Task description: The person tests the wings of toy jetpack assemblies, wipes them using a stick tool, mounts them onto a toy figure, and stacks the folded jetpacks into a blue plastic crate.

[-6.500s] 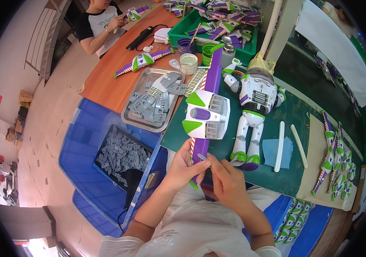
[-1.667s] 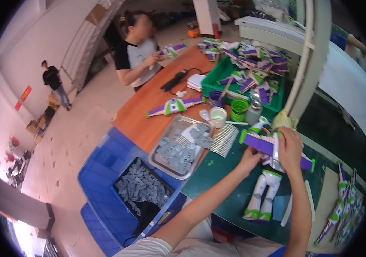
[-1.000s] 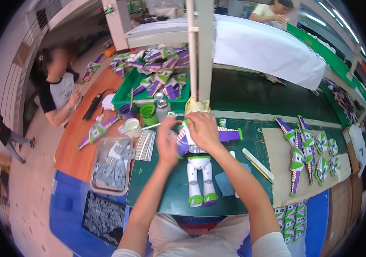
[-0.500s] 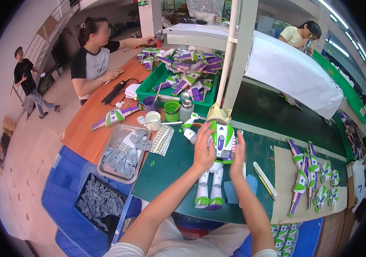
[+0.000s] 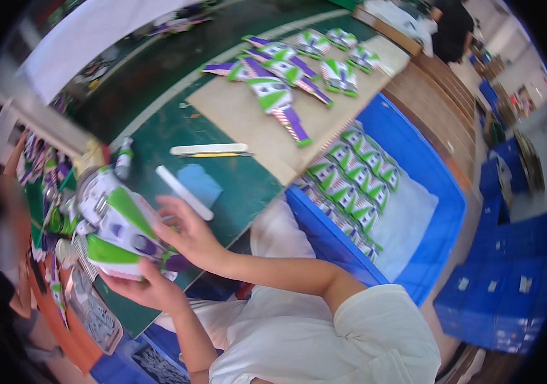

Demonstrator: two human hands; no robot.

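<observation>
A white, green and purple toy spaceman figure [image 5: 123, 221] is tilted up off the green work mat, its chest large in view. My left hand [image 5: 148, 288] is closed around the lower side of its torso. My right hand [image 5: 193, 237] is at the torso's other side, fingers loosely apart and thumb close to the purple part; firm contact is unclear. The figure's legs are mostly hidden behind my hands. A loose white-and-green toy arm [image 5: 123, 159] lies on the mat beyond the figure. Near my right hand are a white stick [image 5: 185, 193] and a blue cloth [image 5: 200, 184].
A white strip [image 5: 209, 149] and a yellow pencil-like tool [image 5: 212, 155] lie by the cardboard sheet [image 5: 222, 105], which bears several winged toy parts [image 5: 270, 93]. A blue bin [image 5: 430, 185] holds rows of toy torsos [image 5: 356, 173]. Left are a co-worker [image 5: 1, 237] and a tray of grey parts [image 5: 97, 313].
The view has swung right, bringing the blue bin in. The figure, upright between my two hands before, is now raised and tilted in my left hand.
</observation>
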